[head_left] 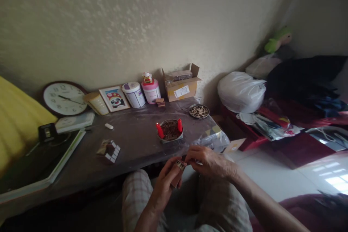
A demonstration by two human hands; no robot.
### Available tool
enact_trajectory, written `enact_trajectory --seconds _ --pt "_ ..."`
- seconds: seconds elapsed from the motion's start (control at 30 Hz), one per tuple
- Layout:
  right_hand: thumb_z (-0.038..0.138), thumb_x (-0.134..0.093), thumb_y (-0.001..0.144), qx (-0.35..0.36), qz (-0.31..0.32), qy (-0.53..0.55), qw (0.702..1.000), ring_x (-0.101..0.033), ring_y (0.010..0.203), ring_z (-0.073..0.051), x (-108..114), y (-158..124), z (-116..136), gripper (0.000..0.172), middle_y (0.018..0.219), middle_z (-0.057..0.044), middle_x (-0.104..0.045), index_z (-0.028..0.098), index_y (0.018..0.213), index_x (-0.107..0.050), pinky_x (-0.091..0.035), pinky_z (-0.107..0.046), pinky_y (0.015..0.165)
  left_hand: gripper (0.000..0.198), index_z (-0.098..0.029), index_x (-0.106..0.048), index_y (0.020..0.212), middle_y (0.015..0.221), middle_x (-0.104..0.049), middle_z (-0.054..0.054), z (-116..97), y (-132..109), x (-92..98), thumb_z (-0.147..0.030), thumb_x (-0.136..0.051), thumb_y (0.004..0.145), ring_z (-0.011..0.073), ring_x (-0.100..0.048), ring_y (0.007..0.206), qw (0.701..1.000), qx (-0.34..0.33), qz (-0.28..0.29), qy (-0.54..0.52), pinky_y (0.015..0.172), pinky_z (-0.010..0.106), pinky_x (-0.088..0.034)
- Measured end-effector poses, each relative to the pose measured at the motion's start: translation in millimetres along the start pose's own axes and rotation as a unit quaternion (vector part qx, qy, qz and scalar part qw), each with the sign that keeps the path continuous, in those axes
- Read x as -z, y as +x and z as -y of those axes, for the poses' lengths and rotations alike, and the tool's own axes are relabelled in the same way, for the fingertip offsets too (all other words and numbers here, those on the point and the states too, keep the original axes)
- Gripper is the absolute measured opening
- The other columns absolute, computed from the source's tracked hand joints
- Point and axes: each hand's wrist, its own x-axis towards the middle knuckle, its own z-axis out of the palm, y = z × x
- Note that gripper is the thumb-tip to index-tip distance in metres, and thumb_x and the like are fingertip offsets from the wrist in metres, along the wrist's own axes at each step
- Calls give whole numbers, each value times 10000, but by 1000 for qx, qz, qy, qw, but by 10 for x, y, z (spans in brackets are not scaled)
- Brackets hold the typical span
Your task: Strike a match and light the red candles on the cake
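Above my lap, my left hand (165, 181) is closed around a small brown box (177, 178) that looks like a matchbox. Pale strips show at the box's upper end. My right hand (205, 161) meets that end with its fingers pinched together; what sits between the fingertips is too small to make out. Just beyond my hands on the table (138, 134) stands a round dish (170, 138) of dark brown bits, with two red candles (160, 130) upright in it. Farther right, a round metal plate (199, 111) holds many loose matchsticks.
Small brown-and-white boxes (112, 151) lie at the left. Along the wall are a clock (63, 98), a panda picture (115, 98), two canisters (134, 95) and an open cardboard box (181, 87). A white plastic bag (241, 90) and red boxes (252, 136) stand right of the table.
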Motion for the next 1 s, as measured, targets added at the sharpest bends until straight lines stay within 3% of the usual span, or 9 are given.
enact_trajectory --seconds 0.23,0.4,0.53,0.6,0.73,0.83,1.0 --pt "48 -499 847 13 11 -33 999 -599 795 -152 -67 25 89 212 904 -63 -633 147 930 -667 -499 -259 727 233 -199 -686 1026 745 -615 -9 -8 -22 -79 -307 -666 820 88 -459 548 1000 1 21 3 494 233 -351" --pt "96 -519 886 16 -12 49 999 -624 839 -147 -123 37 96 169 936 -62 -655 155 935 -670 -507 -262 771 235 -202 -693 1002 788 -634 9 -25 -46 -112 -321 -678 801 90 -464 560 1000 0 18 -7 500 231 -353" --pt "215 -542 924 -7 -71 123 990 -631 820 -147 -199 20 25 160 885 -53 -651 160 854 -674 -511 -275 758 249 -202 -682 1036 792 -636 12 -20 -35 -103 -312 -660 814 89 -469 558 1000 -7 6 -12 491 231 -350" --pt "283 -558 923 -45 -131 211 968 -643 807 -149 -270 -5 -22 173 884 -47 -648 168 833 -652 -529 -280 738 250 -202 -675 1053 840 -656 26 -16 -24 -95 -301 -648 825 91 -478 567 1000 -17 -2 -11 493 233 -358" --pt "373 -560 916 -122 -246 369 888 -667 750 -163 -474 -53 -70 183 841 -31 -659 194 887 -583 -569 -294 684 227 -206 -663 1057 966 -693 60 -12 -3 -90 -286 -631 847 98 -522 639 999 -23 -30 -25 513 224 -370" --pt "319 -557 921 -133 -301 307 893 -653 751 -161 -629 -72 -38 140 812 -28 -662 197 872 -603 -549 -281 702 233 -205 -662 1049 944 -701 57 -20 6 -99 -297 -647 835 106 -544 662 997 -34 -57 -39 507 221 -372" --pt "198 -524 929 -76 -349 174 918 -640 835 -162 -851 -118 66 104 903 -45 -649 202 955 -624 -529 -264 759 254 -211 -675 1022 863 -703 33 -17 8 -101 -312 -691 790 140 -615 752 991 -24 -115 -65 560 226 -423"
